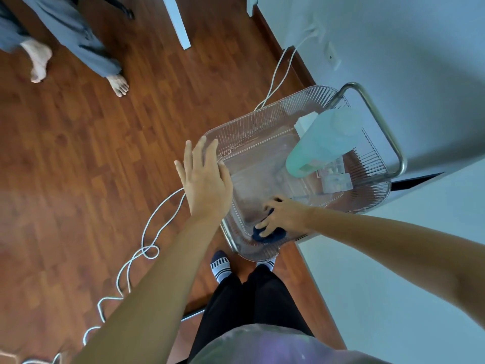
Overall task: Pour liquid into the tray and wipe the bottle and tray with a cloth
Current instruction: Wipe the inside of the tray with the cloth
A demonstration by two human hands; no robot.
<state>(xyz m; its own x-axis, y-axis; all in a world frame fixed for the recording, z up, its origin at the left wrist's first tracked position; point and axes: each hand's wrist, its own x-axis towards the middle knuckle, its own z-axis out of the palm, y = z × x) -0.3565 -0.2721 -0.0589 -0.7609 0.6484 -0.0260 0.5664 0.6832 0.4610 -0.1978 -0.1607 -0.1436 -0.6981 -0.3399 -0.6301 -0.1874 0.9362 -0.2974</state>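
While the left hand [206, 179] lies flat with straight fingers against the near-left rim of the clear ribbed plastic tray [252, 122], the right hand [282, 215] presses a dark blue cloth [270, 236] into the tray's near corner, fingers curled over it. At the tray's far side stands a translucent bottle of pale green liquid [320, 143]. White cable [147, 248] loops over the wooden floor [78, 153].

Tray [262, 122]: before me, my left hand [206, 179] at its left rim.
Cloth [267, 236]: inside, near corner, under my right hand [284, 215].
Bottle [322, 143]: upright, far right corner.
Cable [147, 248]: floor, left.
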